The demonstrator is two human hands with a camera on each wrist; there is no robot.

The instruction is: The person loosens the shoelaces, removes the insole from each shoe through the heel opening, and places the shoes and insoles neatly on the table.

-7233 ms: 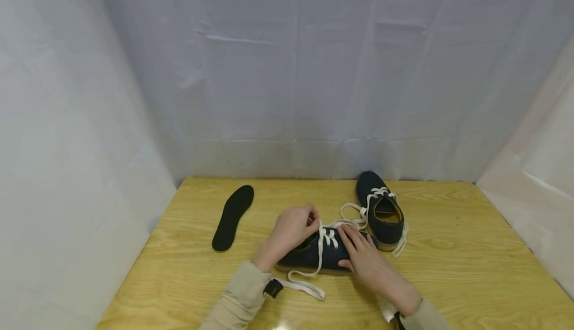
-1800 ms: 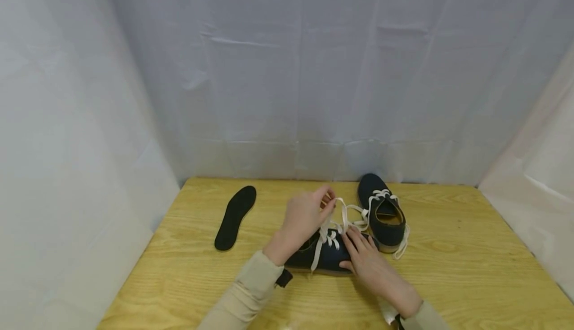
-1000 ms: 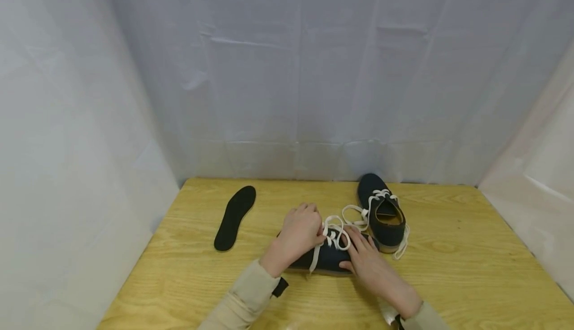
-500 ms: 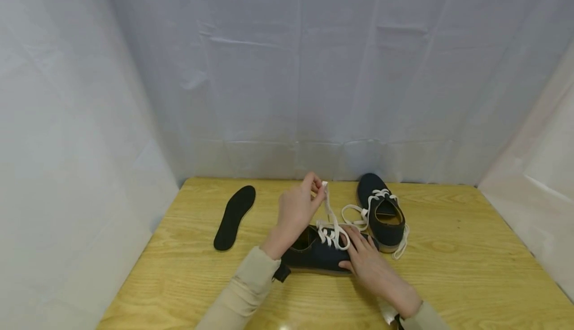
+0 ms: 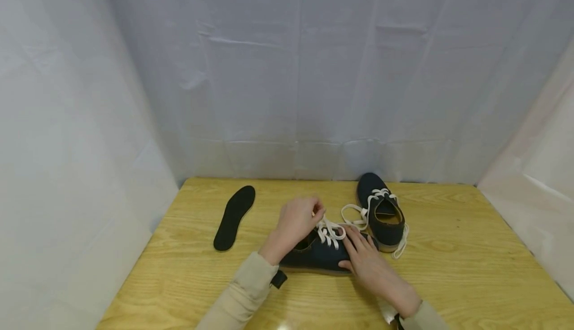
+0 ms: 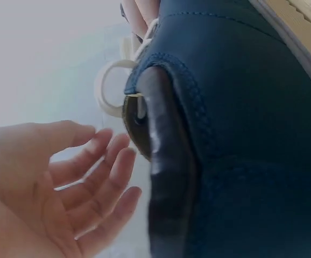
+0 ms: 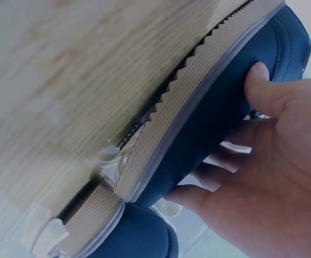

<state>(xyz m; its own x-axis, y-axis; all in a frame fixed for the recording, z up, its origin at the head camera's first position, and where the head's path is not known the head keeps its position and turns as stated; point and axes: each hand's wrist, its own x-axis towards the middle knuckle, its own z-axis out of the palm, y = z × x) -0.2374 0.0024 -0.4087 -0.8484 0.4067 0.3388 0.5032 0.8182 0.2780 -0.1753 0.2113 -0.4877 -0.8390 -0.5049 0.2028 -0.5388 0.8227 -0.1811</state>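
A navy shoe (image 5: 314, 260) with white laces lies in front of me, toe to the right. My left hand (image 5: 293, 223) is over its opening, thumb and index fingertips together at the white shoelace (image 5: 329, 230), pinching it. In the left wrist view a loop of the shoelace (image 6: 103, 88) stands out from the eyelets, just above the fingertips of the left hand (image 6: 64, 183). My right hand (image 5: 369, 267) holds the toe part, thumb on the near side and fingers over the top. The right wrist view shows that thumb (image 7: 260, 88) against the upper.
A second navy shoe (image 5: 387, 233) stands behind on the right, its loose lace (image 5: 354, 213) trailing toward the first shoe. A black insole (image 5: 234, 218) lies at the left on the wooden table (image 5: 453, 250). Pale sheeting (image 5: 287, 95) encloses the back and sides.
My left hand first worked at the laces, then lifted the lace end high half a second ago, and has now come down to the shoe. The right hand has stayed on the toe.
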